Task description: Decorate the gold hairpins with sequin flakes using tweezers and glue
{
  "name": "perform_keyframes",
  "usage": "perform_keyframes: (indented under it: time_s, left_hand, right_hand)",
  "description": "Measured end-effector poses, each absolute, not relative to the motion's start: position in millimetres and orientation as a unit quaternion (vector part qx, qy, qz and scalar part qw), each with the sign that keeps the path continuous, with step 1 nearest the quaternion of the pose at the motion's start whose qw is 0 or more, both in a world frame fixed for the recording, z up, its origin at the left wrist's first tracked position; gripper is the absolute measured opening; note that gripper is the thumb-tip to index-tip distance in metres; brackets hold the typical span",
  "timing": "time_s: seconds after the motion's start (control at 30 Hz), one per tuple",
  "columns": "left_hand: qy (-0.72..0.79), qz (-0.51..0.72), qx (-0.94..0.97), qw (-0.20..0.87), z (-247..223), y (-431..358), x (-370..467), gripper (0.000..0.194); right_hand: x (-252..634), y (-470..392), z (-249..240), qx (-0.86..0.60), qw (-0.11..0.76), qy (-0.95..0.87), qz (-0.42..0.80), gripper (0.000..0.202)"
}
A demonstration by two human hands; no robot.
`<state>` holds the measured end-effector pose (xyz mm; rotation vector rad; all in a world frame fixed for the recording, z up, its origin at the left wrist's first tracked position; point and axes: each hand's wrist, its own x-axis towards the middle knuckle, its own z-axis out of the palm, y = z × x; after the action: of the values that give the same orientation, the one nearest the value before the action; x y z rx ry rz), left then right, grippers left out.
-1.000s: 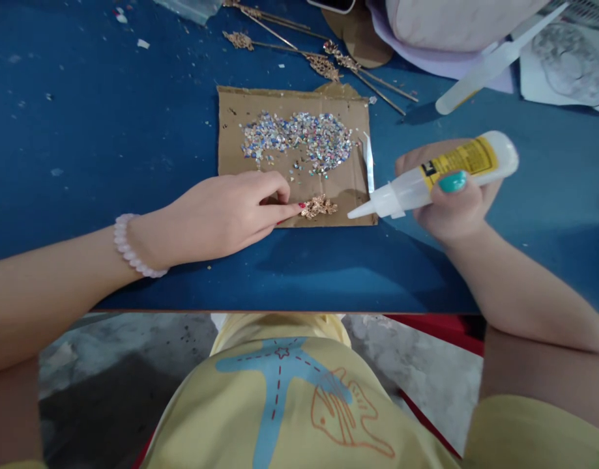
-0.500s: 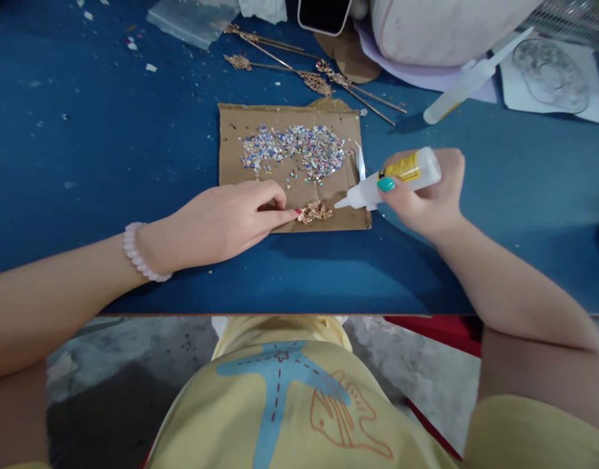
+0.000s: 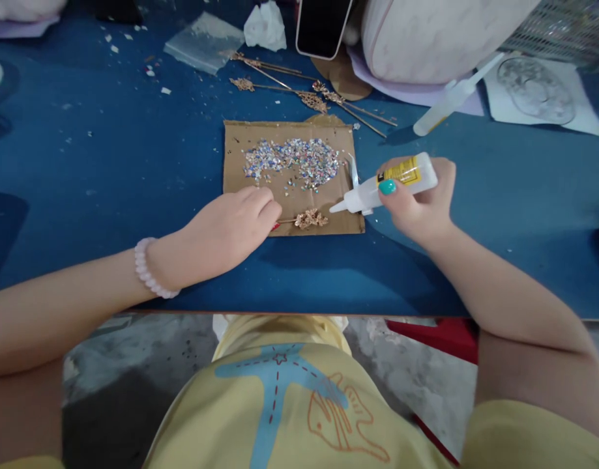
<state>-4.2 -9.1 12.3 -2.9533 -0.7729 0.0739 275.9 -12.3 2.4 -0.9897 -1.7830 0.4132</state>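
A gold hairpin (image 3: 311, 219) lies near the front edge of the cardboard (image 3: 234, 146), its ornament toward the right. My left hand (image 3: 231, 228) is closed on the hairpin's stick, the fingers curled at the cardboard's left front. In my right hand (image 3: 421, 202) is a white glue bottle (image 3: 407, 172) with a yellow label, tilted so its nozzle points down and left, just right of the ornament and apart from it. Small shiny chips (image 3: 299, 159) are spread over the cardboard's back half. White-tipped tweezers (image 3: 352, 170) rest by its right edge.
Several gold hairpins (image 3: 311, 101) lie behind the cardboard, near a phone (image 3: 323, 26), crumpled tissue (image 3: 264, 26) and a plastic bag (image 3: 204, 42). A second bottle (image 3: 438, 114), a drawing on paper (image 3: 538, 91) and a pale pouch (image 3: 436, 32) are at the back right.
My left fingers have drawn back left from the ornament and curled around the stick, which now shows. The glue bottle stays beside the ornament. The whole view has shifted slightly.
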Motion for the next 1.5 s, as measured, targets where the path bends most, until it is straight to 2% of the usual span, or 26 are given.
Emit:
perform_keyframes:
  time_s: [0.1,0.23,0.5,0.73,0.87,1.0,1.13,1.3,1.5]
  left_hand:
    - [-0.280,0.059,-0.955,0.080,18.2,-14.5,3.0,0.022]
    - [-0.291,0.076,-0.952,0.057,20.0,-14.5,4.8,0.022]
    - [-0.309,-0.076,-0.942,-0.105,20.6,-6.5,-2.5,0.017]
    - [-0.339,-0.062,-0.903,-0.255,17.6,-22.3,8.2,0.023]
    - [-0.317,-0.085,-0.910,-0.253,7.8,-24.9,1.0,0.032]
    - [-0.304,-0.107,-0.912,-0.253,8.9,-26.1,-3.0,0.038]
    - [-0.322,-0.084,-0.898,-0.289,11.6,-30.3,-0.7,0.038]
    - [-0.342,-0.093,-0.881,-0.314,11.2,-35.8,0.5,0.036]
    - [-0.339,-0.105,-0.882,-0.310,13.7,-38.8,2.5,0.036]
  right_hand:
    - [274.7,-12.5,3.7,-0.406,0.504,-0.746,0.159,0.046]
    - [274.8,-13.0,6.7,-0.392,0.510,-0.756,0.125,0.049]
    - [281.5,-16.2,23.5,-0.365,0.578,-0.727,0.066,0.041]
    - [285.9,-42.5,23.0,-0.369,0.606,-0.695,0.118,0.041]
    - [291.4,-52.5,16.9,-0.363,0.599,-0.697,0.152,0.032]
    - [293.3,-57.0,18.3,-0.389,0.582,-0.706,0.108,0.030]
    - [289.3,-62.4,23.9,-0.398,0.565,-0.720,0.066,0.037]
    - [281.8,-67.4,30.4,-0.392,0.523,-0.757,0.001,0.035]
    - [281.6,-68.8,30.1,-0.377,0.526,-0.760,-0.053,0.032]
